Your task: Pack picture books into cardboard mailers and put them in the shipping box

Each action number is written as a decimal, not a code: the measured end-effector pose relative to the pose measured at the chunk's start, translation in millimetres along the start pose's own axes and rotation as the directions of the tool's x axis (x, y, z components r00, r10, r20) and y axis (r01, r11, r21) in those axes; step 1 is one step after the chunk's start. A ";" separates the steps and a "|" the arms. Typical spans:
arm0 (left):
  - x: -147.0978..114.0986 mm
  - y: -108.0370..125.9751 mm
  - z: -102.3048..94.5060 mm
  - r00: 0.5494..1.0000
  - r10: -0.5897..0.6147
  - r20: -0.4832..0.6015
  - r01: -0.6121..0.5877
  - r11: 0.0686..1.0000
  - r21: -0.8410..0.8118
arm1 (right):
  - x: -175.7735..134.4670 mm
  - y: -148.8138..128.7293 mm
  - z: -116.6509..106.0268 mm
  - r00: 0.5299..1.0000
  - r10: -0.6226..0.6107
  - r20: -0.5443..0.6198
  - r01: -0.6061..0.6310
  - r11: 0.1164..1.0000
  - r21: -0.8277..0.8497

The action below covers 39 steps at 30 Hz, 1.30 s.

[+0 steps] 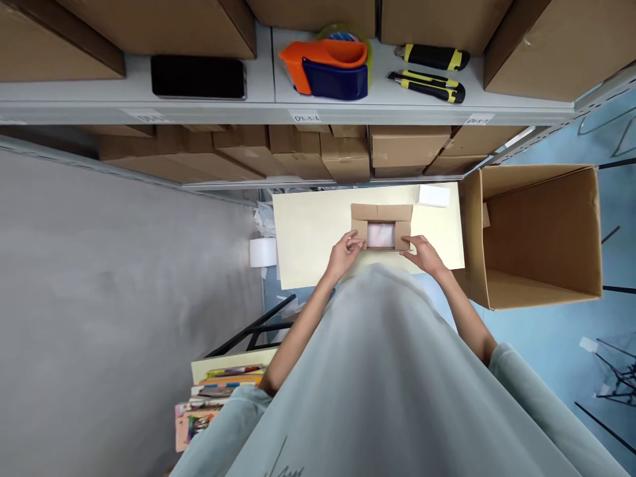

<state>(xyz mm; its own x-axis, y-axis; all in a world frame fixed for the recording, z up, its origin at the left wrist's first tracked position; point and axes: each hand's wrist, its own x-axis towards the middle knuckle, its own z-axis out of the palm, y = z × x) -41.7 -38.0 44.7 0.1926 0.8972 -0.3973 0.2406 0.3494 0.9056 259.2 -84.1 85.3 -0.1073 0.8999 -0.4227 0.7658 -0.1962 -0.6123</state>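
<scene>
A small cardboard box [381,212] lies on the pale tabletop in front of me, its far flap folded outward and its side flaps partly over the opening. Inside it shows something whitish and pink [381,235], too blurred to name. My left hand [346,252] has its fingers bent around the box's left side flap near the front corner. At the opposite corner, my right hand [423,253] grips the right side flap, with one finger on top and the thumb lower at the front edge.
A white box [434,195] lies at the table's [313,238] far right. Beside the table stands a large open carton [541,225]. Overhead, a shelf [199,112] bears a phone [199,77], a tape dispenser [332,69], utility knives [432,86] and cartons. A white roll [262,252] is at left.
</scene>
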 end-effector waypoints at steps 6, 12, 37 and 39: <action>10.8 2.3 -3.6 0.996 -0.051 -0.075 0.040 0.989 -0.143 | 4.8 1.0 4.0 1.000 -0.011 -0.020 0.010 1.000 -0.024; 7.4 2.6 2.1 0.997 -0.031 -0.074 0.020 0.989 -0.148 | 5.2 12.0 11.3 0.999 -0.031 -0.041 0.031 0.999 0.007; 8.1 -8.7 0.7 0.998 -0.038 -0.053 0.032 0.993 -0.112 | 4.3 23.3 20.8 0.995 -0.051 -0.084 0.051 0.999 -0.006; 7.5 -7.3 1.3 0.997 -0.046 -0.065 0.038 0.992 -0.120 | 3.4 22.2 20.0 0.996 -0.047 -0.079 0.047 0.999 -0.001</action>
<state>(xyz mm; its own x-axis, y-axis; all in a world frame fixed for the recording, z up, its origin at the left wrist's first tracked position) -40.8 -34.2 35.0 0.1186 0.8959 -0.4281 0.1322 0.4131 0.9010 263.2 -93.2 56.9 -0.0928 0.9361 -0.3394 0.7607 -0.1533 -0.6307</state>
